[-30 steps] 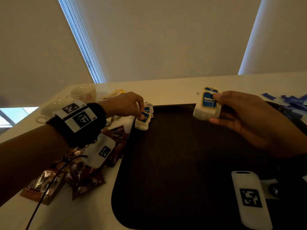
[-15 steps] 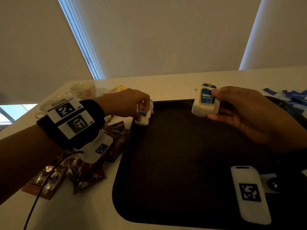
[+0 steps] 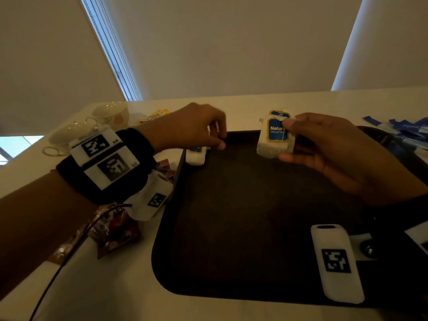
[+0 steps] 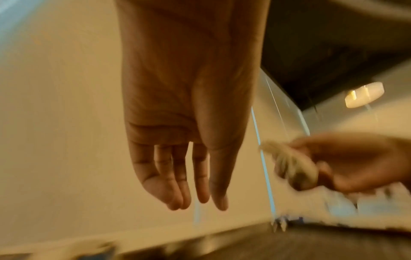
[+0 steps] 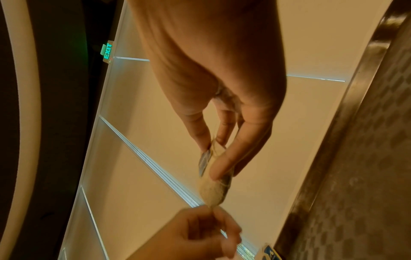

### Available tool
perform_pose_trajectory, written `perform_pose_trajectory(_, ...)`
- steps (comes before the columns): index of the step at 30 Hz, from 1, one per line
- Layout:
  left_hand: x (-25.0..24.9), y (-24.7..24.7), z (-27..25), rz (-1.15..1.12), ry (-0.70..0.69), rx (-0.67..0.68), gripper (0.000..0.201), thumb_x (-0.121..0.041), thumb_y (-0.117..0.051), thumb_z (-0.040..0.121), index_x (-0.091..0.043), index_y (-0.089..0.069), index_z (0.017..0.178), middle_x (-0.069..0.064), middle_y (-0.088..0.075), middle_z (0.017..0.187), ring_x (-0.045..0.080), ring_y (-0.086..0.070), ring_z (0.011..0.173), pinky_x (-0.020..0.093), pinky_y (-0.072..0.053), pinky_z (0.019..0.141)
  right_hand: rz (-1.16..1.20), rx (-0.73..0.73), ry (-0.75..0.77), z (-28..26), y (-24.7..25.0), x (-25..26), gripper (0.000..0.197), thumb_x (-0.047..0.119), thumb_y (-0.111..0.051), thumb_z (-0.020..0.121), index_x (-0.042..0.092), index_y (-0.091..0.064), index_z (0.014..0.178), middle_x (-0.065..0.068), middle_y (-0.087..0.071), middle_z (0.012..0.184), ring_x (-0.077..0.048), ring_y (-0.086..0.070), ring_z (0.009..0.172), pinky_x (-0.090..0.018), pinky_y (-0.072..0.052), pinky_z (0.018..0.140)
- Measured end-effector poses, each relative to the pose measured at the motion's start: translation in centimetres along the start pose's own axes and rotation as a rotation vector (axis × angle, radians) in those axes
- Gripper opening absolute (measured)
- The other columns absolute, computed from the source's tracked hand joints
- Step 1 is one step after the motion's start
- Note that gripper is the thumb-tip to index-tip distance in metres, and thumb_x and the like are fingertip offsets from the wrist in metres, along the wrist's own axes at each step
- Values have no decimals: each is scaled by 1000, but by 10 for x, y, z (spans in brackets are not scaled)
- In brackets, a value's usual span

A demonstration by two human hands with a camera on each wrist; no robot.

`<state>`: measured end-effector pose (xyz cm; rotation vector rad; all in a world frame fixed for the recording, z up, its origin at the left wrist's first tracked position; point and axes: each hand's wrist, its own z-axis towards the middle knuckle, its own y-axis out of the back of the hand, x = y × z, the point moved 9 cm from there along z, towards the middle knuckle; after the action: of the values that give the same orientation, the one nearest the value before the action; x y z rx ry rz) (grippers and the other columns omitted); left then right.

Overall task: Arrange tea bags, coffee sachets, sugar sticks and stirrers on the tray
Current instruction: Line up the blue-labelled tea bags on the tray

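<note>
A dark tray [image 3: 231, 228] lies in front of me on the pale counter. My right hand [image 3: 285, 139] holds a small stack of white tea bags with blue labels [image 3: 273, 135] above the tray's far edge, pinched between thumb and fingers. The right wrist view shows the same pinch on the tea bags [image 5: 211, 190]. My left hand [image 3: 220, 141] hovers over the tray's far left corner. Its fingers [image 4: 200, 193] hang relaxed and hold nothing. One more tea bag [image 3: 195, 157] lies on the tray's left rim just below that hand.
Brown coffee sachets [image 3: 113, 232] lie on the counter left of the tray. Two white cups [image 3: 111, 113] stand at the far left, with yellow packets [image 3: 155, 114] beside them. Blue sugar sticks [image 3: 403, 126] are piled at the far right.
My left hand has let go of its tea bag, which now lies on the tray's left rim, and has shifted right over the tray. The right hand still holds its tea bags.
</note>
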<state>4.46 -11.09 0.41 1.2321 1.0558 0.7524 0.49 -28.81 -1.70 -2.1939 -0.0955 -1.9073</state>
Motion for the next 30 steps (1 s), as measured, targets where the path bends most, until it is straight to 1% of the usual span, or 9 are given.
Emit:
perform_pose_trajectory(3, -34, 20, -1, -127, -84, -133, 21, -37, -62, 86, -20, -61, 97, -12, -59, 90, -4, -54, 79, 7, -41, 65, -2, 6, 12, 0, -2, 0, 13, 20, -56, 88, 8, -61, 89, -6, -70, 95, -12, -71, 82, -21, -57, 60)
perform_pose_trajectory(5, -48, 29, -3, -234, -121, -217, 22, -37, -56, 91, -17, -62, 95, -12, -61, 85, 0, -58, 74, 6, -45, 61, -3, -1, 22, 0, 0, 1, 13, 20, -56, 88, 9, -61, 89, -6, -70, 97, -12, -71, 82, -21, -57, 59)
perform_pose_trajectory(9, -57, 41, -8, -489, -142, -336, 24, -35, -48, 97, -17, -62, 89, -5, -64, 76, 4, -63, 66, 15, -48, 56, 5, 1, 31, -1, 1, 3, 13, 20, -56, 88, 8, -61, 90, -6, -70, 97, -13, -71, 82, -20, -56, 59)
perform_pose_trajectory(11, -62, 41, -10, -562, -166, -332, 25, -39, -55, 92, -15, -62, 89, -1, -65, 77, 8, -65, 67, 20, -52, 56, 6, 5, 35, -1, 1, 4, 12, 20, -55, 89, 9, -61, 89, -6, -70, 97, -13, -71, 83, -19, -56, 58)
perform_pose_trajectory(14, -69, 32, -10, -537, -186, -244, 28, -42, -72, 78, -17, -62, 87, 7, -67, 85, 18, -66, 74, 27, -57, 59, 4, 1, 63, 4, -5, 6, 12, 19, -56, 91, 11, -61, 84, -7, -70, 95, -13, -71, 83, -20, -55, 60)
perform_pose_trajectory(16, -66, 29, -10, -524, -174, -233, 24, -33, -77, 76, -17, -62, 86, 11, -65, 87, 22, -65, 73, 31, -58, 59, 13, -5, 72, 10, -14, 8, 14, 18, -56, 91, 11, -59, 78, -7, -68, 90, -12, -70, 77, -21, -55, 61)
perform_pose_trajectory(19, -46, 39, -10, -617, -111, -306, 25, -20, -78, 75, -17, -58, 90, 12, -62, 82, 18, -63, 67, 27, -58, 60, 9, -4, 94, 21, -29, 18, 14, 17, -57, 91, 11, -57, 78, -7, -66, 92, -15, -69, 79, -21, -55, 60)
perform_pose_trajectory(24, -23, 56, -17, -758, -54, -336, 34, -12, -75, 76, -8, -59, 105, 8, -61, 74, 13, -64, 65, 24, -57, 60, 34, 49, 104, 34, -53, 29, 10, 19, -59, 90, 9, -60, 91, -9, -67, 99, -17, -68, 85, -20, -54, 59)
perform_pose_trajectory(30, -22, 47, -15, -773, -41, -201, 26, -8, -72, 78, -12, -61, 101, 6, -64, 75, 10, -66, 67, 19, -54, 61, 194, 178, 8, 33, -57, 10, 33, 21, -60, 84, 5, -61, 113, -5, -70, 100, -13, -70, 87, -17, -54, 63)
